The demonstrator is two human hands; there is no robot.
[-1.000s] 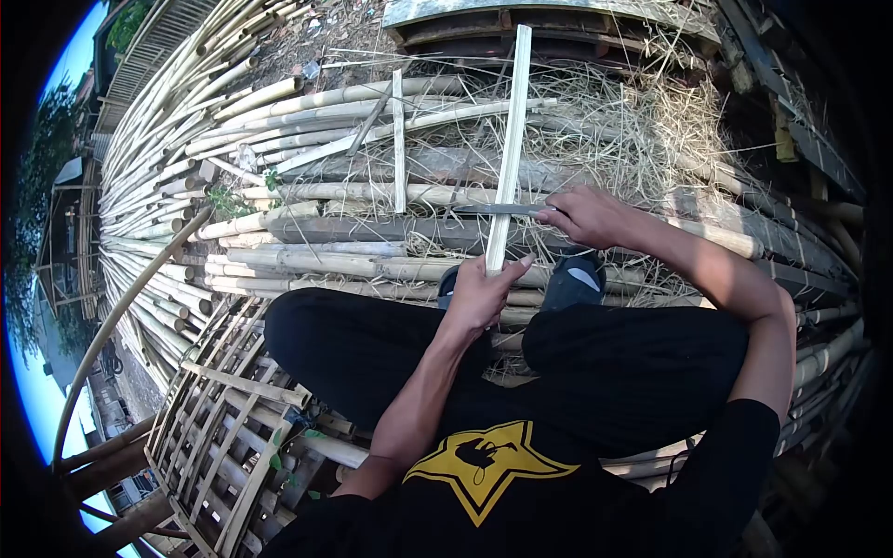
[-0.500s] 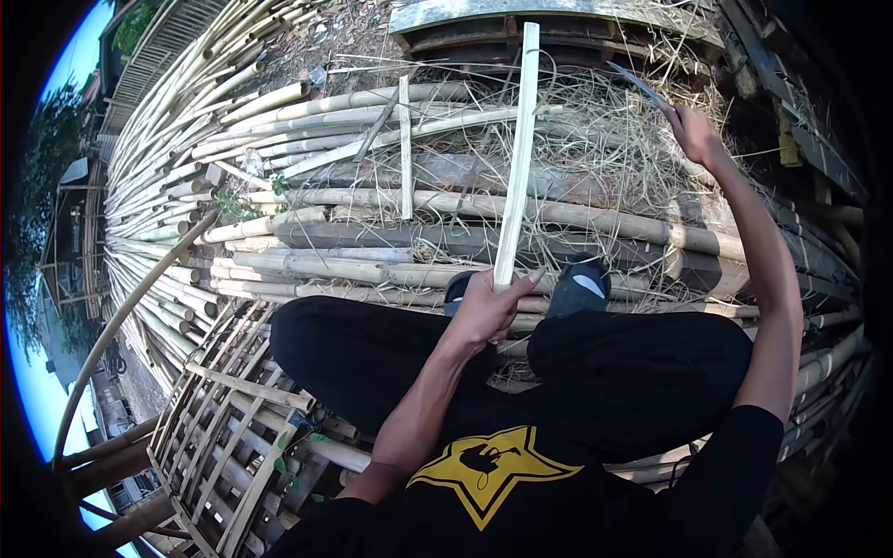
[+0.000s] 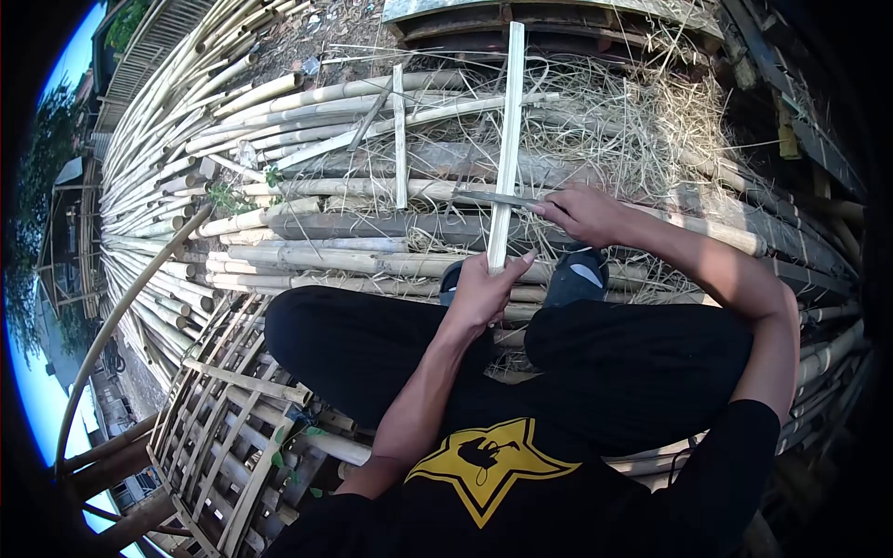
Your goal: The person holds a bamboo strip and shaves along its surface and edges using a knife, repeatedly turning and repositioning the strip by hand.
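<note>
My left hand (image 3: 484, 293) is closed round the lower end of a pale split bamboo strip (image 3: 511, 121), which points up and away from me between my feet. In my right hand (image 3: 586, 214) is the handle of a knife (image 3: 498, 198). Its blade points left and lies across the strip, a short way above my left hand. Whether the edge bites into the bamboo cannot be made out. Loose thin shavings (image 3: 642, 139) lie on the ground beyond the strip.
Bamboo poles (image 3: 307, 270) lie in rows under and ahead of me, with more piled at the left. A second strip (image 3: 399, 139) rests on them. At the far side stands a wooden pallet (image 3: 558, 11). A slatted bamboo lattice (image 3: 233, 418) is at my lower left.
My right hand has swung the knife from the upper right down and left onto the strip. My left hand still grips the strip, which has shifted slightly left.
</note>
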